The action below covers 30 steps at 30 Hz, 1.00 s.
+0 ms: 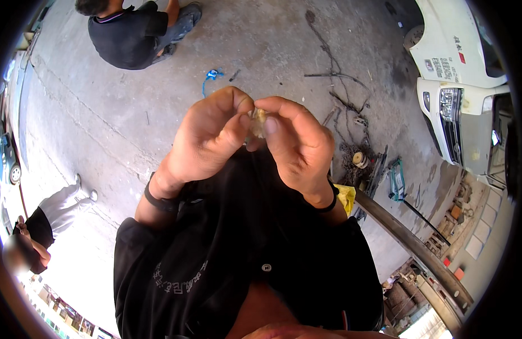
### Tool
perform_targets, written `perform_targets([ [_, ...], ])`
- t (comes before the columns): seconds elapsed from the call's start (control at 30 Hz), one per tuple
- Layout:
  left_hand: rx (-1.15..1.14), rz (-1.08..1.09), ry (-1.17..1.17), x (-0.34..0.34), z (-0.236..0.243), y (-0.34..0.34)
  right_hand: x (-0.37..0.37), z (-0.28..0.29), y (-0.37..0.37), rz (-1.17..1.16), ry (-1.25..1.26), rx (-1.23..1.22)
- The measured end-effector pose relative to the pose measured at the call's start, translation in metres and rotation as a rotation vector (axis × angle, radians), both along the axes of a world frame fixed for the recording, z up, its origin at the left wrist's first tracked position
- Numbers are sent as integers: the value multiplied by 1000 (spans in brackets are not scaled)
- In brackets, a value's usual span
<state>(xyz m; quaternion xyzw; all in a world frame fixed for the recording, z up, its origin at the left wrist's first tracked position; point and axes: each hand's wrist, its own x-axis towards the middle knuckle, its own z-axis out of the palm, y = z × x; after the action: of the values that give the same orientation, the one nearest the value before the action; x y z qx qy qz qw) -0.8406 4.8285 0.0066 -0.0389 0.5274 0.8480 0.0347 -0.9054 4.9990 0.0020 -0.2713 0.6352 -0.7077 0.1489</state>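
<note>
Raised in front of my chest, my left hand (204,138) and my right hand (303,148) meet at the fingertips. Between them is a small pale, yellowish piece (257,121), partly see-through. Thumb and forefinger of each hand pinch it from either side, so both hands are closed on it. The fingers cover much of the piece, and its kind cannot be made out. Each wrist wears a dark band, and black sleeves cover the upper arms.
A person in dark clothes (128,37) crouches at the far left; another person (43,226) is at the left. Dark cables (345,96) lie on the concrete floor, near a blue tangled cord (214,74). A white truck (464,113) stands right, beyond a long metal beam (407,243).
</note>
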Motion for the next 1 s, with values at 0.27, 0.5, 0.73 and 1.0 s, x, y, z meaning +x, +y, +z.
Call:
perform_targets([
  [0.27, 101, -44, -1, -1, -4, -5, 1, 0, -1, 29, -21, -6],
  [0.5, 93, -29, 36, 2, -4, -7, 7, 1, -6, -39, 58, 12],
  [0.73, -86, 35, 156, 7, -11, -3, 12, 1, -7, -130, 142, 53],
  [1.0, -312, 140, 262, 5, -12, -5, 8, -6, -8, -299, 466, 157],
])
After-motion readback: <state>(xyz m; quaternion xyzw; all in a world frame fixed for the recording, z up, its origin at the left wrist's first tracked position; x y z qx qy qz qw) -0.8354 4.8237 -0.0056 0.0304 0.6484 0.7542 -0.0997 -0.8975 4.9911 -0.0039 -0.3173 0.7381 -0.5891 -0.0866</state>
